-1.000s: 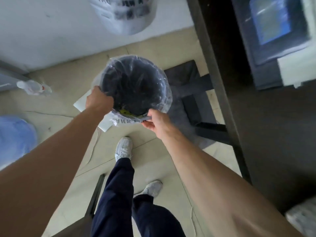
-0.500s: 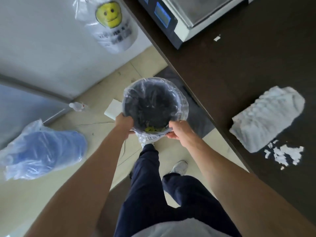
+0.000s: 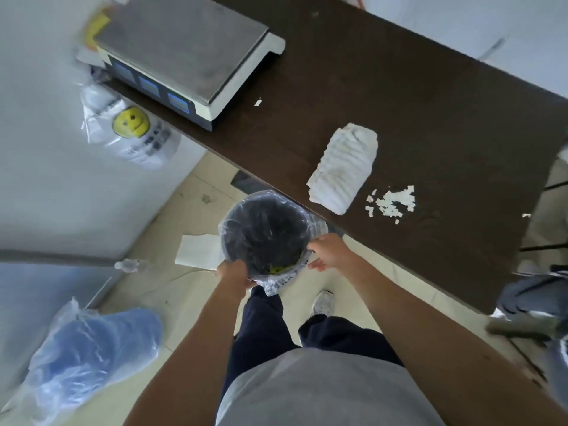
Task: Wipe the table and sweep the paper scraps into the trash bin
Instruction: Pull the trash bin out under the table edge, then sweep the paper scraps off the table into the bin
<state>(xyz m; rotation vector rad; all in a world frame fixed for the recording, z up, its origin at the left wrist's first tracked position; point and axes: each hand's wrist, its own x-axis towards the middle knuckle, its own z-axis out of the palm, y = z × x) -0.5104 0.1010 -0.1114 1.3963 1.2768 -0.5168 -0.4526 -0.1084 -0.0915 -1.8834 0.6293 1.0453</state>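
A yellow smiley face (image 3: 130, 123) is printed on the plastic bag (image 3: 144, 149); lettering beneath it and on the bin liner (image 3: 277, 281) cannot be read

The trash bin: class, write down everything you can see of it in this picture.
The trash bin is round and dark, seen from above, its mouth open. A clear plastic liner is folded over the rim, with a printed flap hanging on the near side. The bin is beside and below the dark table's near edge. The left hand grips the near rim; the right hand holds the rim's right side. Contents cannot be made out.
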